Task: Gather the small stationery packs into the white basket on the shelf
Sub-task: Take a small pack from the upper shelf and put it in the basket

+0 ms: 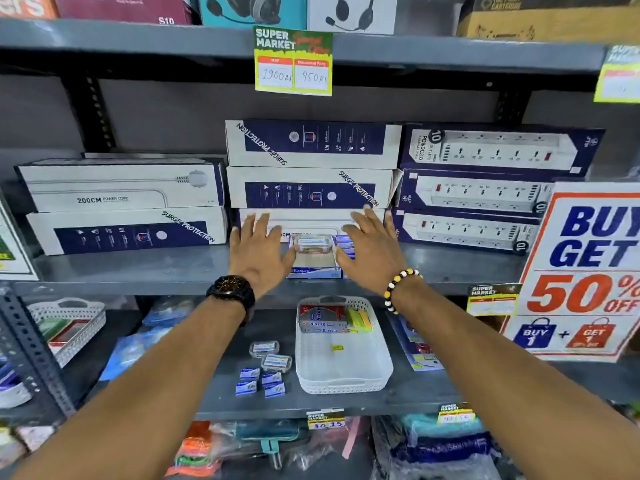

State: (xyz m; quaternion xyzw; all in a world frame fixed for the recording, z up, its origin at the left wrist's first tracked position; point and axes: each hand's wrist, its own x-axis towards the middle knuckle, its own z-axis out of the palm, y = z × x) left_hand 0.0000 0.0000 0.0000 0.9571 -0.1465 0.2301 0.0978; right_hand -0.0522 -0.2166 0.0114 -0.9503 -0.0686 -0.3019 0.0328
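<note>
My left hand (pixel 258 249) and my right hand (pixel 372 245) are both up at the middle shelf (pixel 138 268), flat and spread wide, holding nothing. Between them sits a little clear pack (pixel 313 243) on top of a blue and white box (pixel 313 270) that says "Kangaro". Behind are long boxes (pixel 311 187) that say "SURGE PROTECTION" and "200CM POWER CORD". One shelf down is the white basket (pixel 341 362). Inside it, at the back, are a red and grey pack (pixel 322 320) and some yellow packs (pixel 360 320). Just left of the basket lie two clear packs (pixel 270 355) and four small blue packs (pixel 259 382). A tag (pixel 293 60) up top says "SUPER MARKET", "1900" and "950". A big sign (pixel 581 271) on my right says "BUY", "GET" and "50% OFF"
</note>
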